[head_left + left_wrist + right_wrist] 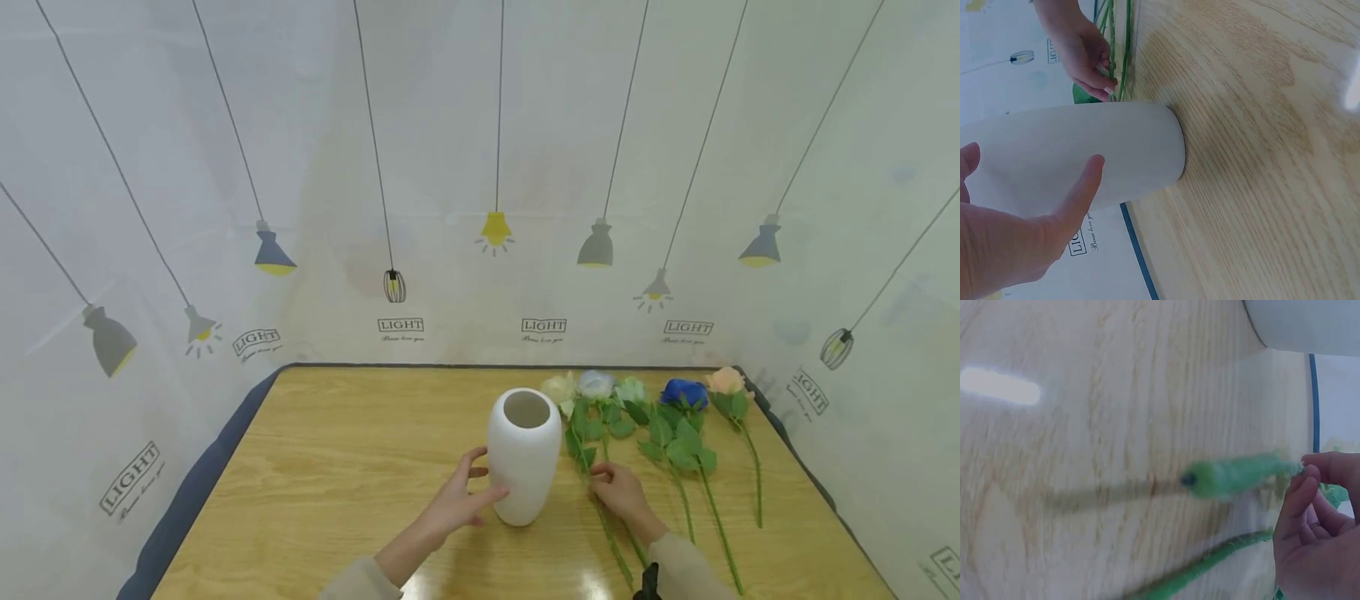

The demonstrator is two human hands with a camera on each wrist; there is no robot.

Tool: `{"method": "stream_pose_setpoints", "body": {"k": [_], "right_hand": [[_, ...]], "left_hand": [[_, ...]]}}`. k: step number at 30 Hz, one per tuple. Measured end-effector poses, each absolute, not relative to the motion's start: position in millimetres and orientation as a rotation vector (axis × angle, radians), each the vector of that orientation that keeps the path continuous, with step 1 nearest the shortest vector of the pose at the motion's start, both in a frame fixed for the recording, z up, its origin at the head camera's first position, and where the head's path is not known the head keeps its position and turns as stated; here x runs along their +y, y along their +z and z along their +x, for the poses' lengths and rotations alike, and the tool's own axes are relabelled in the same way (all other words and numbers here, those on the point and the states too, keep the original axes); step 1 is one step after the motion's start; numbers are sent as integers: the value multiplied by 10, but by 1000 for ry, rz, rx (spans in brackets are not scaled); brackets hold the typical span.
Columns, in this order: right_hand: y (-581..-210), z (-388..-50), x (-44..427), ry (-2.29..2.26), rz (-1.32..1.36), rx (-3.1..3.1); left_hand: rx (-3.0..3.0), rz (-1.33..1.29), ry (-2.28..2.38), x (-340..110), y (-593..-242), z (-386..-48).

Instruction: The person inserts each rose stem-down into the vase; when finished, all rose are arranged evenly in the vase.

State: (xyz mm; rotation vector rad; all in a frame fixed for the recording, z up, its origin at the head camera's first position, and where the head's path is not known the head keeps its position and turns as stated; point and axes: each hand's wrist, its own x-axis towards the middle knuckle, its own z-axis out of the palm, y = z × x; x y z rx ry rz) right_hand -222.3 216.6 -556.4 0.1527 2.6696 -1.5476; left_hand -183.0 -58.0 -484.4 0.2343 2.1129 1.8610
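Observation:
A white vase (524, 467) stands upright on the wooden table. My left hand (456, 502) is at its left side, thumb and fingers spread, the thumb against the front; the left wrist view shows the thumb over the vase (1072, 150). To the right of the vase, my right hand (624, 495) pinches the green stem (611, 537) of a flower between thumb and fingertips. In the right wrist view the stem's cut end (1222, 478) points toward the camera, away from my right hand (1319, 515), above the table surface.
Pale flower heads, a cream rose (559, 389), a light blue rose (597, 383) and a whitish one (631, 390), lie at the table's back. A blue rose (684, 393) and a peach rose (726, 381) lie farther right. Behind the table (337, 450) hangs a lamp-patterned cloth (442, 167).

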Motion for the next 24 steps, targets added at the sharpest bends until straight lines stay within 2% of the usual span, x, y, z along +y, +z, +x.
{"method": "stream_pose_setpoints", "body": {"k": [8, 17, 24], "right_hand": [[-5330, -2204, 2203, -1791, 121, 2478], [-5126, -2221, 2275, -1860, 56, 2504], [-4976, -2235, 2289, -1978, 5, 2501]], "left_hand": [[2123, 183, 1863, -538, -4813, -1837], [2126, 165, 1854, -523, -4824, -1839], [2125, 171, 1854, -518, -4586, -1729]]}}
